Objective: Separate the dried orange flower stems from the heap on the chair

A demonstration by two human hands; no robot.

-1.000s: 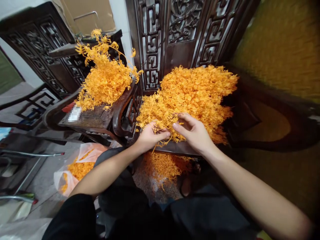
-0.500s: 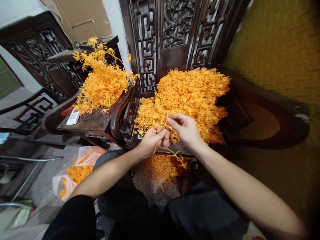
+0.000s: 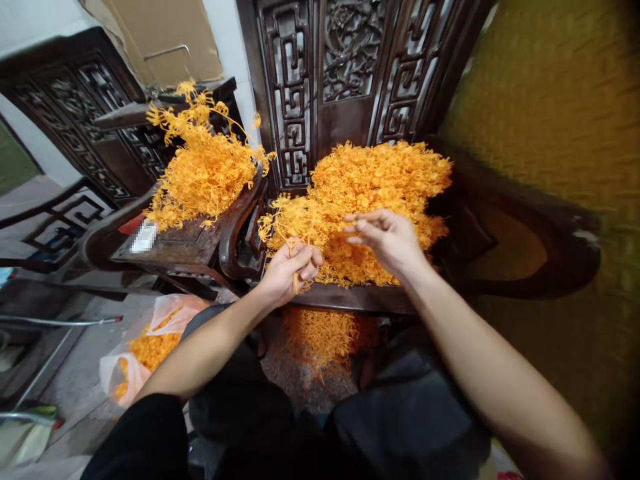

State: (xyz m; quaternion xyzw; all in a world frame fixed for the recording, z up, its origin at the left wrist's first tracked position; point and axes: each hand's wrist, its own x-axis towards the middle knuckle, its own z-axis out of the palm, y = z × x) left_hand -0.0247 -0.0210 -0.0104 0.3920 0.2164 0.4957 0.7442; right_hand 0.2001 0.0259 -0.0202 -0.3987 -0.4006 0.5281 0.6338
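Observation:
A big heap of orange plastic sprigs lies on the seat of a dark carved wooden chair in front of me. My left hand is closed around a small bunch of orange sprigs whose tips fan out up and to the left, stems poking below the fist. My right hand hovers over the heap just right of it, fingers loosely spread and pointing left, with nothing clearly held.
A second pile of orange sprigs sits on the neighbouring wooden seat at the left, beside a small white object. More sprigs lie on the floor under the chair. A plastic bag holds others. A carved backrest stands behind.
My right hand has let go of the strand it was pulling and lifted away to the right. My left hand now keeps the bunch alone, raised slightly.

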